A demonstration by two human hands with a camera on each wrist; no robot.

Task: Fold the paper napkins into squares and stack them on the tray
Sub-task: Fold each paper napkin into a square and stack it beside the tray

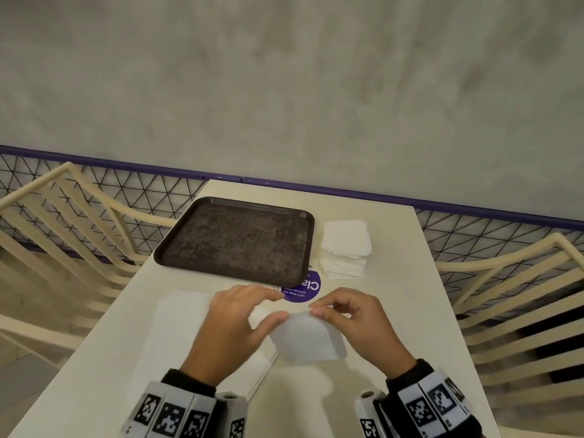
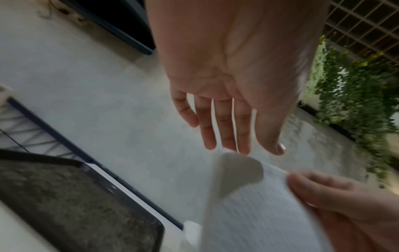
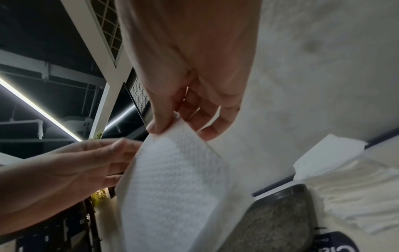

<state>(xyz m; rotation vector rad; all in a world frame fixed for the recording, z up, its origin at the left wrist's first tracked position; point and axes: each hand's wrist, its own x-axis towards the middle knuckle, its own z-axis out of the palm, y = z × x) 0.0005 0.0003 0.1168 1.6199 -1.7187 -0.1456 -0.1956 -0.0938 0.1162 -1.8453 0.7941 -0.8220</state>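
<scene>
Our right hand (image 1: 357,324) pinches the top corner of a white napkin (image 1: 308,338) between thumb and forefinger, holding it lifted above the near half of the table (image 1: 392,279); the right wrist view shows the pinch plainly on the sheet's embossed upper edge. Our left hand (image 1: 234,320) is beside it with its fingers nearly straight and relaxed, the tips just reaching the napkin's left edge; in the left wrist view that edge curls over near the fingertips (image 2: 242,150), and we cannot tell whether they truly grip it. Under the left hand another white sheet (image 1: 180,330) lies flat toward the near-left part of the table.

We judge that we are early in the task, in the middle of folding one napkin. The dark tray (image 1: 234,238) at the far edge, left of centre, holds nothing yet. The stack of napkins (image 1: 346,248) sits just beside the tray's right rim, and a purple round sticker (image 1: 303,290) shows near the tray's near-right corner.

Next, we think, the left fingers must catch the loose corner, bring edge to edge, and press a crease flat on the table before the square goes to the tray.
</scene>
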